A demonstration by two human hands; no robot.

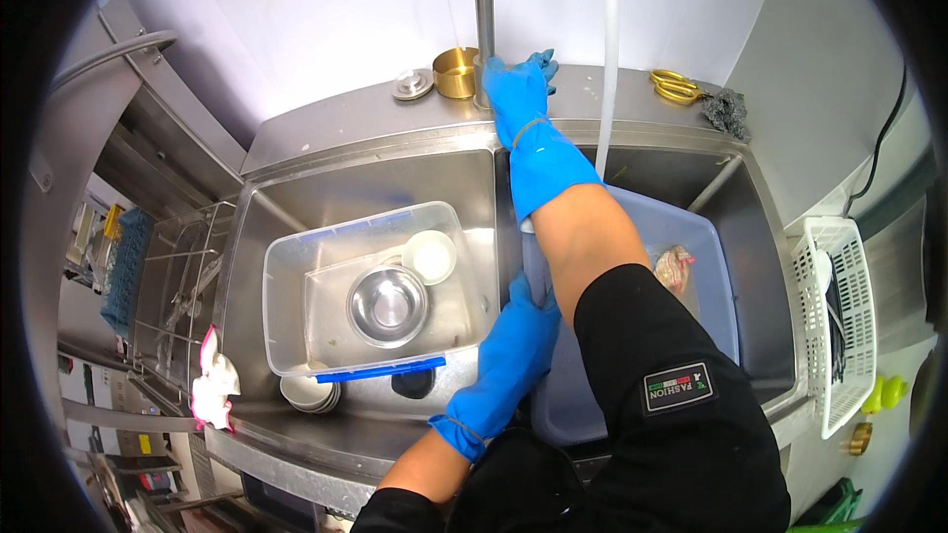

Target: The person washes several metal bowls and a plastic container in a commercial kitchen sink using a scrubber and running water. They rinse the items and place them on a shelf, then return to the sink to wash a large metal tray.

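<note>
My right hand (518, 89), in a blue rubber glove, reaches to the base of the steel faucet (483, 7); whether its fingers close on the tap's handle is hidden. Water (609, 74) runs from the spout into the right sink basin. My left hand (524, 333), gloved alike, is at the left rim of a blue-grey plastic tub (703, 237), its fingers around the rim. A wadded cloth or scrubber (674, 269) lies in the tub. In the left basin a clear plastic bin (281, 296) holds a steel bowl (387, 307) and a pale bowl (429, 257).
Stacked bowls (311, 394) lie beside the clear bin. Behind the basins are a brass-coloured pot (455, 74), gold-handled scissors (675, 86) and a steel-wool scrubber (724, 112). A white basket (848, 333) stands at right; a cloth (215, 389) hangs at left.
</note>
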